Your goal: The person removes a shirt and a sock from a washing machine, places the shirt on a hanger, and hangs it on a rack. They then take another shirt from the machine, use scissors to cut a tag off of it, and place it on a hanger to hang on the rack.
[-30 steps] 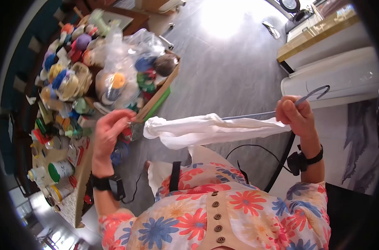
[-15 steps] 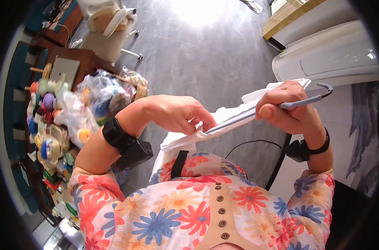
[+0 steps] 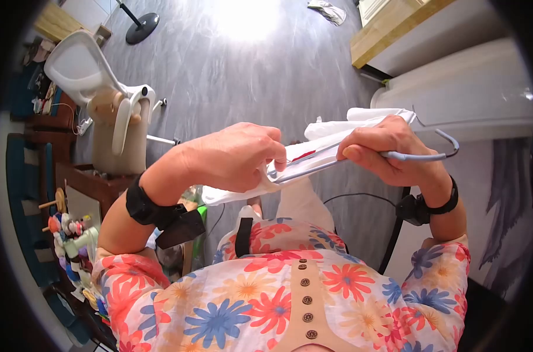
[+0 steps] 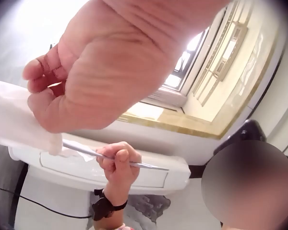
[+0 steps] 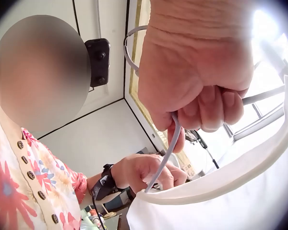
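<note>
A grey-blue hanger [image 3: 439,156] is gripped near its hook by my right hand [image 3: 395,149], fingers curled round it. White cloth [image 3: 331,126] hangs along the hanger, with a small red mark near the middle. My left hand [image 3: 237,157] pinches the cloth's edge beside the hanger's lower arm. In the right wrist view, the hanger's arm [image 5: 164,165] runs down from the right hand [image 5: 197,72] to the left hand [image 5: 146,172] at the cloth's rim [image 5: 206,194]. From the left wrist, the hanger [image 4: 144,165] passes through the right hand [image 4: 119,160].
A white chair [image 3: 123,111] stands at the upper left, near a black round stand base [image 3: 142,28]. Colourful items [image 3: 73,246] lie at the lower left. A white rounded cabinet [image 3: 460,94] is at the right, and a black cable [image 3: 360,195] crosses the floor.
The left hand has come from the left onto the cloth and holds its edge. The cloth is now spread along the hanger, and the view has turned so the chair shows.
</note>
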